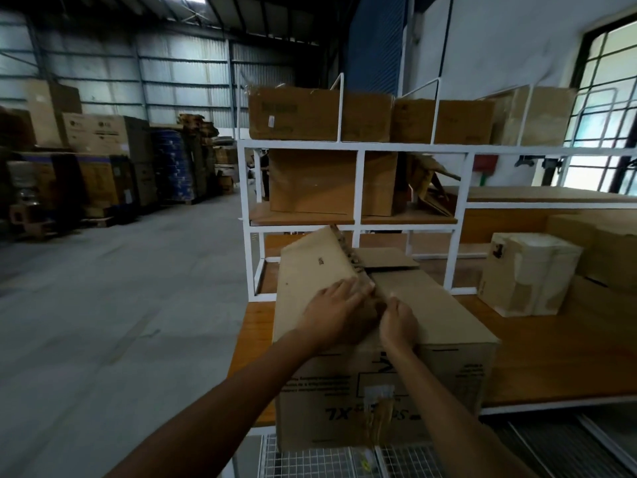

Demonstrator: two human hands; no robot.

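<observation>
A large brown cardboard box [427, 367] stands on the near left corner of a wooden workbench [565, 353], its printed side facing me upside down. Its left top flap [310, 270] is raised and tilted; the right flap [434, 305] lies flat. My left hand [339, 310] lies on the left flap with fingers stretched toward the centre seam. My right hand [398, 322] rests at the seam, fingertips curled at the edge of the right flap. A torn strip of tape [377, 419] hangs down the box's front.
A white metal shelf frame [358, 188] at the back of the bench holds several cardboard boxes. A smaller taped box [527, 274] stands to the right. Left is open concrete floor [113, 305] with stacked cartons [103, 160] beyond. Wire mesh [327, 460] lies below the bench.
</observation>
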